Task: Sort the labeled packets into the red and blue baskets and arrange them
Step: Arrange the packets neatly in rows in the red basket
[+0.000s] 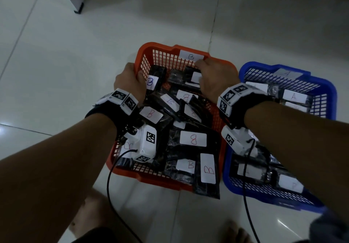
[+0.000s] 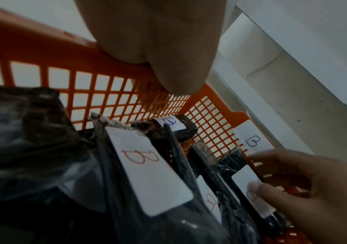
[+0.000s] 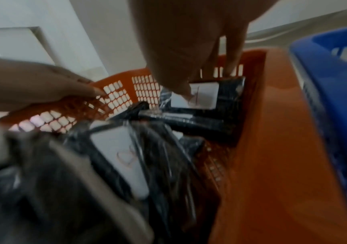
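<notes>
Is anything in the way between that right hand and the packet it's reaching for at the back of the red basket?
Nothing visible. The right hand is already on the labeled packet at the far end of the red basket, thumb on its white label. The left hand grips the basket's left rim, off to the side.
</notes>
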Demonstrator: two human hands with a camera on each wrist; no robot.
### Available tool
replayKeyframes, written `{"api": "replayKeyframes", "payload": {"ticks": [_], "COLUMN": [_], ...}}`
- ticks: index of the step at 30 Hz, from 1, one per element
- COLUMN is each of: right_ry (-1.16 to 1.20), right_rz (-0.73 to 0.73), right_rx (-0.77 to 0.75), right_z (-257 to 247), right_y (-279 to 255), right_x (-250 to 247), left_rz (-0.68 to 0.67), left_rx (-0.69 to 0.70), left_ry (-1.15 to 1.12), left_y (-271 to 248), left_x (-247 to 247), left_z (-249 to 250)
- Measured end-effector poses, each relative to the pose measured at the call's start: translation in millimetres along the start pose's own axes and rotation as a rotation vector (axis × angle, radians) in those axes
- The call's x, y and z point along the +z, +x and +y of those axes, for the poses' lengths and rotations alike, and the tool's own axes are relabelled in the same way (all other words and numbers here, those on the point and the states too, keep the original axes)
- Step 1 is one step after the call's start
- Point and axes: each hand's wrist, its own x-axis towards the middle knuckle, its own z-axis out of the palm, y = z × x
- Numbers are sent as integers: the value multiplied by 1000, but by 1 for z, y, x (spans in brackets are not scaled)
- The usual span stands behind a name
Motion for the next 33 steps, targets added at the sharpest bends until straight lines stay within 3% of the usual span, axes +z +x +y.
{"api": "replayKeyframes", "payload": {"ticks": [6, 10, 14, 24, 26, 30, 33], "right_ry": [-86, 75, 140, 189, 221, 402, 351], "right_rz": [-123, -65, -398, -631, -635, -447, -503], "right_rx": [41, 15, 61, 87, 97, 137, 125], "right_z": [-5, -14, -18, -24, -18, -6, -5], "right_y": [0, -5, -10, -7, -10, -11, -14], "right_x": [11, 2, 10, -15, -21, -33, -33], "left_rz": [19, 34, 34, 25, 24, 10, 150], "left_rx": [10, 16, 8, 12, 11, 41, 230], "left_ry": [-4, 10, 11, -16, -18, -32, 88], "left_y": [0, 0, -1, 4, 5, 5, 4], "left_x": [3, 5, 3, 4, 6, 6, 1], "left_z": [-2, -2, -1, -3, -5, -1, 5]}}
